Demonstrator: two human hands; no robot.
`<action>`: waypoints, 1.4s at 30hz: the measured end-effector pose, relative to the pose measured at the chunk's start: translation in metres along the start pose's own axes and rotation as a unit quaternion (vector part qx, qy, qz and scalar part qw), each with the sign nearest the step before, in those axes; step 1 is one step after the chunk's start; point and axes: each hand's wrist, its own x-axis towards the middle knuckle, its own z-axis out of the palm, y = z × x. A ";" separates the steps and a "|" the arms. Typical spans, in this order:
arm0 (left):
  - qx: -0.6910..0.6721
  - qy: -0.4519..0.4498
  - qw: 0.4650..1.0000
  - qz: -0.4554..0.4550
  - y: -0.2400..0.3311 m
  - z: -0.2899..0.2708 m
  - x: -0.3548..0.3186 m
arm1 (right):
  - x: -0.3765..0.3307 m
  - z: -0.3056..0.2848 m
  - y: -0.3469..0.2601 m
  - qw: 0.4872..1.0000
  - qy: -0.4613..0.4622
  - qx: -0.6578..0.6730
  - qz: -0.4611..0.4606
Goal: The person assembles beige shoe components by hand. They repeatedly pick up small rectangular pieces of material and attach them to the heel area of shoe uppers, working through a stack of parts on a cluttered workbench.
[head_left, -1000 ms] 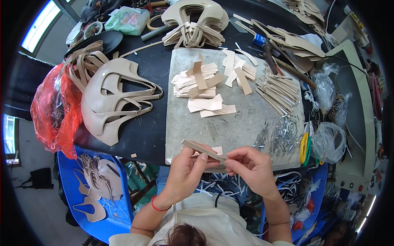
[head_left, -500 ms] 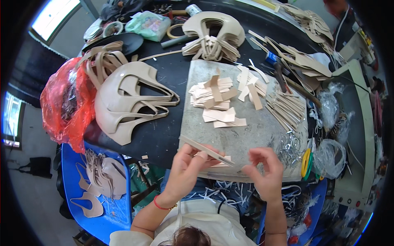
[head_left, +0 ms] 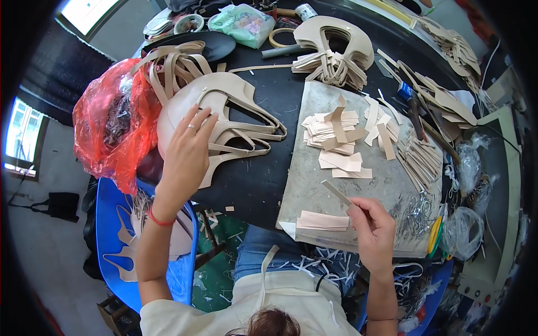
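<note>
My left hand (head_left: 187, 154) lies with its fingers apart on the stack of smooth beige curved panels (head_left: 227, 84), which have straps and cut-out openings. Part of the stack is hidden beneath it. Over the grey work board (head_left: 297, 196), my right hand (head_left: 372, 228) pinches one end of a narrow beige strip (head_left: 334, 192), which points up and to the left. Beside that hand, a small pile of pale pink strips (head_left: 322, 220) rests at the board's near edge. Farther back are a heap of short pale strips (head_left: 336, 131) and a fan of thin strips (head_left: 420, 159).
A red plastic bag (head_left: 115, 120) stands left of the panels. Below is a blue chair (head_left: 120, 283) with beige pieces on it. Another panel stack (head_left: 333, 36) sits at the back. Yellow-handled scissors (head_left: 434, 235) and metal clips (head_left: 420, 210) lie at the board's right.
My left hand has let go of the strip and moved up and left onto the curved panels. The strip is now in my right hand. The view has shifted.
</note>
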 end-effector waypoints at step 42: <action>-0.754 -0.045 0.549 -0.357 0.163 -0.012 -0.068 | -0.011 0.024 -0.020 0.987 -0.121 0.084 -0.066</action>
